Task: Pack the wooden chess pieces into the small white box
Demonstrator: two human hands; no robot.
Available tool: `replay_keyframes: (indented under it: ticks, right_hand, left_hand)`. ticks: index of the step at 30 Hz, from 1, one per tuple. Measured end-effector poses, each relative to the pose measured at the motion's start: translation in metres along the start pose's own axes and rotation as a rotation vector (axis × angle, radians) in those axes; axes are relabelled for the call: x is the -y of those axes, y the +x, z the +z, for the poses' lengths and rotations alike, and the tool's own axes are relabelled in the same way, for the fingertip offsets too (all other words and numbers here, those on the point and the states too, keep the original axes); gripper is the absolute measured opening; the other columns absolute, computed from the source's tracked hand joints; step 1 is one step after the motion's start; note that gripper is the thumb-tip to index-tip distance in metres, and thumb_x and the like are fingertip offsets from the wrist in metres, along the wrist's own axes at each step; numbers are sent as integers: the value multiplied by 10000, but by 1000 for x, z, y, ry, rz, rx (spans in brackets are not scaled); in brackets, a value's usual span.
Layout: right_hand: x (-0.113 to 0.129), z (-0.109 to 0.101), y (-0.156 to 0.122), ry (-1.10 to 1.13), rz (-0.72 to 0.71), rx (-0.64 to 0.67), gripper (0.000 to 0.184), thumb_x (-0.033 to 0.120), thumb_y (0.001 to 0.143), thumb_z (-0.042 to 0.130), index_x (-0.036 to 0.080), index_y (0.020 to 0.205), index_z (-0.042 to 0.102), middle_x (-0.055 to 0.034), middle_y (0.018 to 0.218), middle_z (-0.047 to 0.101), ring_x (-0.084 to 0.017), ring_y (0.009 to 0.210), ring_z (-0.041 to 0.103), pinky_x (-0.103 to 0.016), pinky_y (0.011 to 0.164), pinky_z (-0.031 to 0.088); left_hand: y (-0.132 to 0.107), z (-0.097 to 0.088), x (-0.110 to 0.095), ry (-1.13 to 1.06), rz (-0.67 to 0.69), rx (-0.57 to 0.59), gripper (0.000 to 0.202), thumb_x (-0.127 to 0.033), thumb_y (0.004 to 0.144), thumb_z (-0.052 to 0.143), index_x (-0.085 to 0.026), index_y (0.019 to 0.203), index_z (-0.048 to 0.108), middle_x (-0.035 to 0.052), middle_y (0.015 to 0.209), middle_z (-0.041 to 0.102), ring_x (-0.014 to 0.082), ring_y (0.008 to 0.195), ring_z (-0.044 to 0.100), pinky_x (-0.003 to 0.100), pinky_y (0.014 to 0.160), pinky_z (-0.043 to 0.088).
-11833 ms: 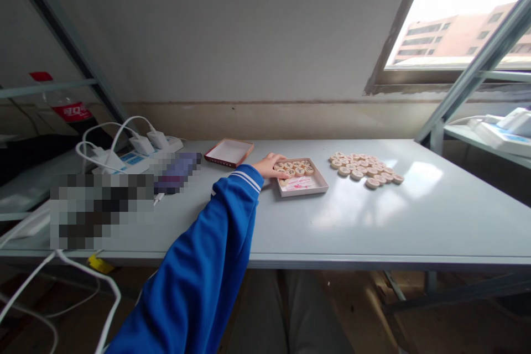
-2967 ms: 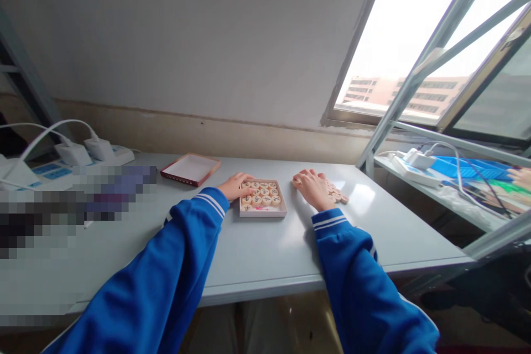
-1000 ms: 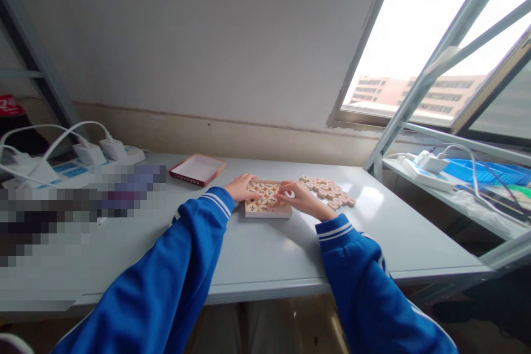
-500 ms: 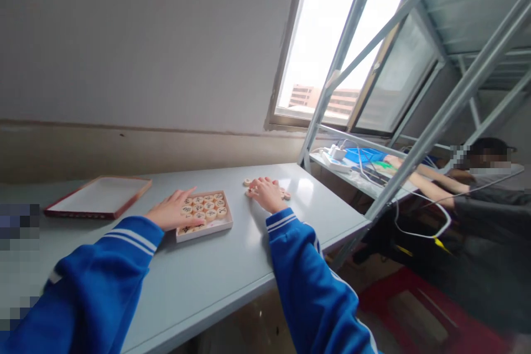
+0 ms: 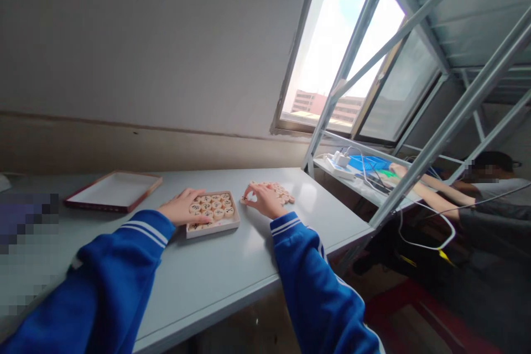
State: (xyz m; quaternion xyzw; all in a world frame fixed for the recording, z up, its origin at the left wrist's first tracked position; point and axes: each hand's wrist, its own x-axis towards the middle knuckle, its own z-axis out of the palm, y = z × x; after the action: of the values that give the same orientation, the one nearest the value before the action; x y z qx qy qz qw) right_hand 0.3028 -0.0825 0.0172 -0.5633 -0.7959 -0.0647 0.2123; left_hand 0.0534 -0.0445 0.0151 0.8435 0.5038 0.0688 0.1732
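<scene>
A shallow open box point(image 5: 213, 228) on the table holds rows of round Chinese chess pieces point(image 5: 218, 205) marked with characters. My left hand point(image 5: 181, 207) grips its left end, the thumb over the front pieces and the fingers along the back. Just right of the box, my right hand point(image 5: 265, 201) pinches a single chess piece point(image 5: 244, 199) between thumb and fingertips, close to the tabletop. Behind that hand lies a loose cluster of chess pieces point(image 5: 285, 193), partly hidden by it.
The box lid point(image 5: 112, 191) lies inside up at the left of the grey table point(image 5: 199, 282). A metal bed frame point(image 5: 344, 72) rises at the right end. Beyond it, a power strip point(image 5: 341, 166), cables and a blue basket point(image 5: 369, 162) sit near another person's arms point(image 5: 440, 193).
My right hand has drawn a chess piece out of the loose cluster, toward the box, and more of the cluster shows. My left hand stays at the box. The view has shifted slightly.
</scene>
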Motion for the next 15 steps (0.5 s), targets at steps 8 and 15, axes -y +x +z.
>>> replay_keyframes:
  ticks: [8,15]
  right_hand:
    - [22,-15,-1,547,-104,83,279,396,767,549,208,963,612,-32,930,611,-142,847,537,-276,770,415]
    - [36,-18,-6,505,-205,333,284,426,715,603,223,907,654,-25,908,560,-170,908,510,-308,839,389]
  left_hand:
    - [-4,-1,-4,-40,-10,2,965,-636,522,547,-196,1329,254,122,1338,306,313,1194,350,395,975,293]
    - [-4,-3,-3,-44,6,6,982,-628,521,557,-177,1335,247,112,1320,304,290,1180,370,356,991,291]
